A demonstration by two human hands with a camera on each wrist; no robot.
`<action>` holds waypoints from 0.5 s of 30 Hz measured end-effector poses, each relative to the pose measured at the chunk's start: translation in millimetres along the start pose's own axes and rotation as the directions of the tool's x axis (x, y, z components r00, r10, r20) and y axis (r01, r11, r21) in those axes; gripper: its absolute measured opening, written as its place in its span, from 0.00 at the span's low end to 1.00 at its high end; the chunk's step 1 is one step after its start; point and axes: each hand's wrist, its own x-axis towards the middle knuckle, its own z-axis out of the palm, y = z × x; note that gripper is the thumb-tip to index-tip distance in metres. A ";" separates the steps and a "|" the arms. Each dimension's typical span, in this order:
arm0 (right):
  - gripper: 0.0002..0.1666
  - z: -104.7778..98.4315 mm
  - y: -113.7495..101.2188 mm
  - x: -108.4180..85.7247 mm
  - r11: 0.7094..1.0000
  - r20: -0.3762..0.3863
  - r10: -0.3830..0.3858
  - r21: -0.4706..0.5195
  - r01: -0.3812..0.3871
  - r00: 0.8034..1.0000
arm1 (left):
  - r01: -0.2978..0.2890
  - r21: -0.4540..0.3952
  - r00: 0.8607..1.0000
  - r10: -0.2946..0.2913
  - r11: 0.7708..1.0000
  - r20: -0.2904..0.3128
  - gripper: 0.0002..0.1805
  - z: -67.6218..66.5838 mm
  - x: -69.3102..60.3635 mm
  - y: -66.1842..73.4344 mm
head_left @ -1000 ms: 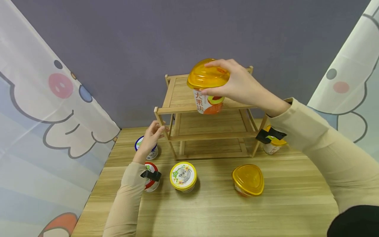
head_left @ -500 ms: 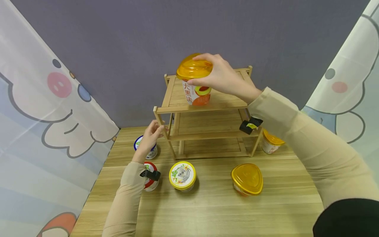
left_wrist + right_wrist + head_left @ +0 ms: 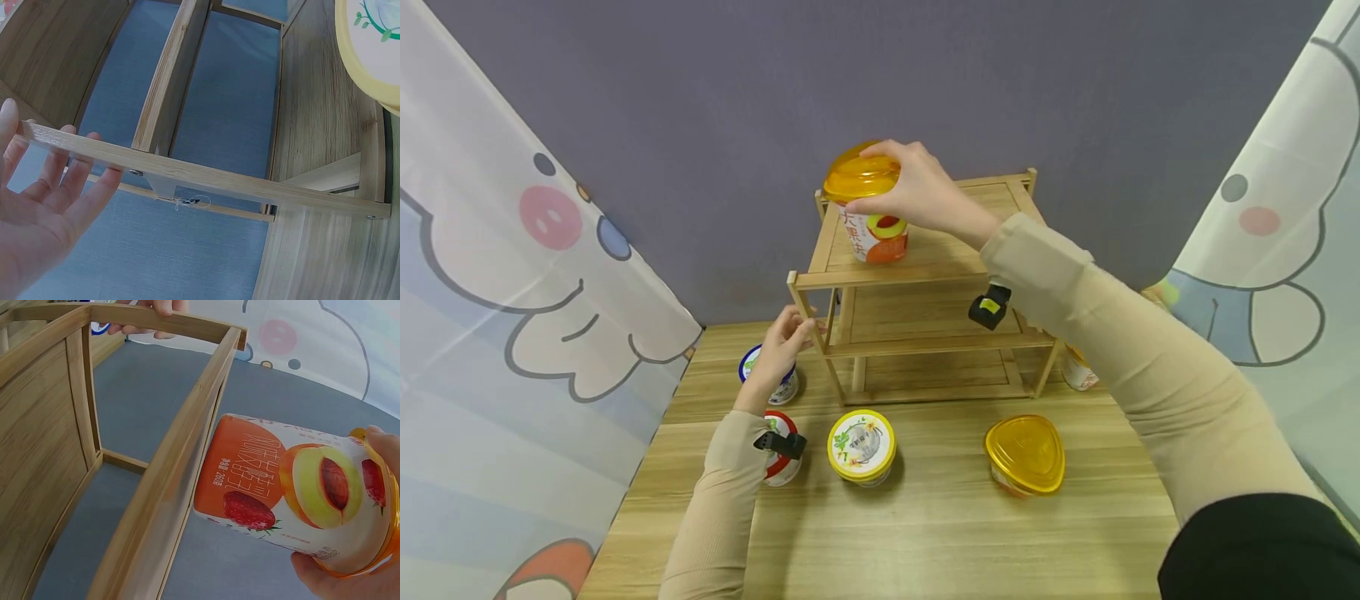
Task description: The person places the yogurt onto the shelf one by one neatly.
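Observation:
In the head view, my right hand (image 3: 917,187) grips a yogurt cup (image 3: 876,242) by its domed orange lid. The cup is nearly upright over the left front part of the top shelf of a wooden rack (image 3: 925,273). In the right wrist view the fruit-printed yogurt cup (image 3: 269,481) has its base right by the shelf edge; I cannot tell whether they touch. My left hand (image 3: 778,350) holds the rack's left front post (image 3: 815,325). The left wrist view shows the fingers of that left hand (image 3: 50,212) curled behind the post (image 3: 206,175).
On the table (image 3: 955,533) stand a yellow-rimmed tub (image 3: 862,446), a red-rimmed tub (image 3: 782,471) and a blue-rimmed tub (image 3: 786,390). An orange-lidded cup (image 3: 1026,454) is at front right. Another cup (image 3: 1078,373) beside the rack is partly behind my right sleeve.
My right hand has carried the yogurt cup leftward and slightly down, from the middle of the rack's front to above its left part. My left hand stays on the post.

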 end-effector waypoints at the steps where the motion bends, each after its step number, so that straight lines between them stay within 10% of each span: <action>1: 0.41 1.9 -0.5 1.9 1.000 0.001 -0.004 -0.003 0.004 1.000 | 0.002 0.001 1.000 -0.002 1.000 -0.002 0.17 0.1 -0.1 0.3; 15: 0.41 14.9 3.4 15.2 1.000 0.004 0.002 0.025 -0.003 1.000 | -0.028 -0.030 1.000 0.028 0.999 0.006 0.17 0.7 0.5 -1.0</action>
